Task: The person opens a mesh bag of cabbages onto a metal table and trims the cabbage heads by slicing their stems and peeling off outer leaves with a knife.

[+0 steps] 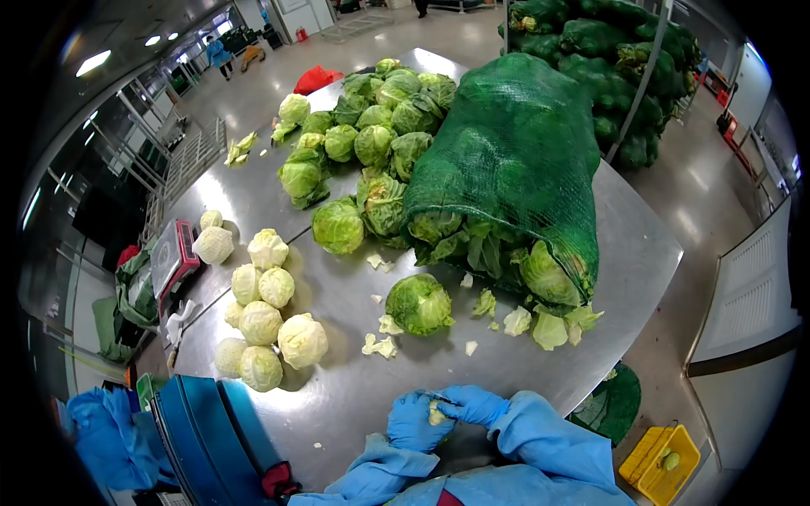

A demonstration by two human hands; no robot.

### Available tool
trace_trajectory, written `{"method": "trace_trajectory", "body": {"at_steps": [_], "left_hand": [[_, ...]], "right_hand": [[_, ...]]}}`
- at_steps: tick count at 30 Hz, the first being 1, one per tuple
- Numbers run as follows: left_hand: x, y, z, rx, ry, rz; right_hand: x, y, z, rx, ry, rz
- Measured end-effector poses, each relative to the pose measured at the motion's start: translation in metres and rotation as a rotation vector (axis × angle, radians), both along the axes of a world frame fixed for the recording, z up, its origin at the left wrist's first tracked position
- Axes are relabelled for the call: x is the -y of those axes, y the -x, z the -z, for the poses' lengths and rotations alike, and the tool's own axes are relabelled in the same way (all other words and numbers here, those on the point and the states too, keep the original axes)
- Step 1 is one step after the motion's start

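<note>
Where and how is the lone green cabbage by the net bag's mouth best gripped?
Probably cup the green cabbage by its rounded left and right flanks, coming from the near side: it is roughly ball-shaped with no handle, nothing covers its near face, and the net bag lies behind it to the right.

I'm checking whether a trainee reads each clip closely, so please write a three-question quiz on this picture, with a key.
1. What shows between the left hand and the right hand?
a) a red cloth
b) a pale piece, mostly hidden
c) a yellow crate

2. True or false: the open end of the green mesh bag faces the wearer.

3. Fill in: from the wearer's view, the group of whitish cabbages lies to the ____ of the bag.

Key: 1: b; 2: true; 3: left.
</note>
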State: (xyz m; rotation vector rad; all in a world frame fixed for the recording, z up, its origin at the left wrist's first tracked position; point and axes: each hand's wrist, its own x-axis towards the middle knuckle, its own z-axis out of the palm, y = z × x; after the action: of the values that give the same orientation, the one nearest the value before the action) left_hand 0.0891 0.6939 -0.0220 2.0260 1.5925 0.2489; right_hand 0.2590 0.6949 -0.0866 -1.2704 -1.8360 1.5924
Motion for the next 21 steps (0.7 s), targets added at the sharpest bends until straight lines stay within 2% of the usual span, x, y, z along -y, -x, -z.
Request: {"method": "trace_trajectory", "body": {"at_steps": [3, 6, 9, 10, 11, 12, 14, 15, 16, 17, 19, 20, 21], "left_hand": [[0.003, 0.010, 0.019, 0.005, -0.100, 0.070], [-0.003, 0.018, -0.006, 0.130, -0.098, 0.097], [0.002, 0.023, 0.005, 0.209, -0.189, 0.052], [0.003, 0.026, 0.005, 0.218, -0.086, 0.037], [-0.001, 0.027, 0.005, 0.233, 0.013, 0.028], [-0.006, 0.027, 0.003, 0.250, 0.112, 0.024], [-0.011, 0.032, -0.001, 0.372, 0.119, -0.071], [-0.009, 0.036, -0.002, 0.431, 0.142, -0.117], [-0.004, 0.041, 0.006, 0.375, 0.049, -0.162], [0.002, 0.048, 0.021, 0.316, -0.038, -0.202], [0.003, 0.062, 0.052, 0.596, 0.204, -0.367], [0.004, 0.059, 0.048, 0.652, 0.256, -0.403], [0.000, 0.056, 0.039, 0.706, 0.292, -0.441]], "right_hand": [[0.009, 0.005, 0.017, -0.104, -0.196, 0.110], [0.010, -0.005, 0.026, -0.052, 0.027, 0.244], [0.018, -0.005, 0.020, -0.064, 0.138, 0.378], [0.022, -0.005, 0.020, -0.060, 0.200, 0.425], [0.024, 0.000, 0.020, -0.160, 0.056, 0.522], [0.024, -0.002, 0.022, -0.137, 0.093, 0.594], [0.026, -0.008, 0.022, -0.078, 0.186, 0.755], [0.023, -0.019, 0.017, -0.176, 0.234, 0.888], [0.019, -0.034, 0.005, -0.264, 0.293, 1.031], [0.020, -0.049, -0.006, -0.177, 0.187, 1.101], [0.023, -0.083, -0.032, 0.107, -0.086, 1.161], [0.027, -0.097, -0.041, 0.294, -0.246, 1.137], [0.033, -0.110, -0.041, 0.312, -0.333, 1.183]]}}
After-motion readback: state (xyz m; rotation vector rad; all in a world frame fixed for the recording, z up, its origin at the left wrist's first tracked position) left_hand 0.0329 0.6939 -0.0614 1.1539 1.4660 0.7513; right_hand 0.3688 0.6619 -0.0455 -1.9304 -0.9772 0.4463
